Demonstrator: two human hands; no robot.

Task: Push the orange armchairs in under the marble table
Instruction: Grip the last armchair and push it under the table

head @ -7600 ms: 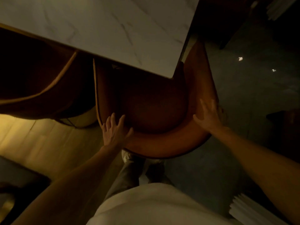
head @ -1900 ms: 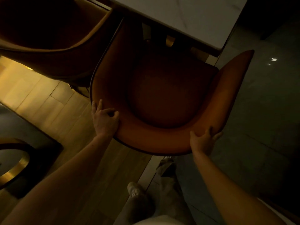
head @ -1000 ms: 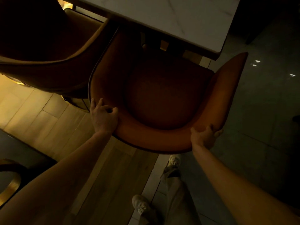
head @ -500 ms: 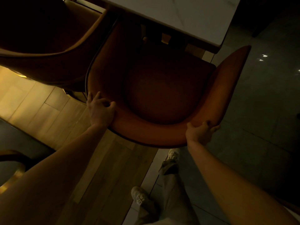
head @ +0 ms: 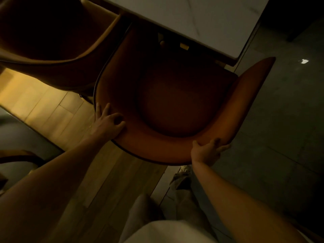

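An orange armchair with a curved back stands below me, its seat front just under the corner of the white marble table. Its right arm sticks out past the table's corner. My left hand grips the left side of the chair's back rim, fingers curled over the edge. My right hand clasps the back rim at the right, thumb on top. A second orange armchair stands at the upper left, close beside the first, partly under the table.
Lit wooden floor boards lie to the left, dark tile floor to the right. A dark rug or furniture edge sits at the far left. My legs and a shoe are right behind the chair.
The chair has turned slightly since a second ago. Both hands keep their grip on its back rim, and my feet have stepped closer behind it.
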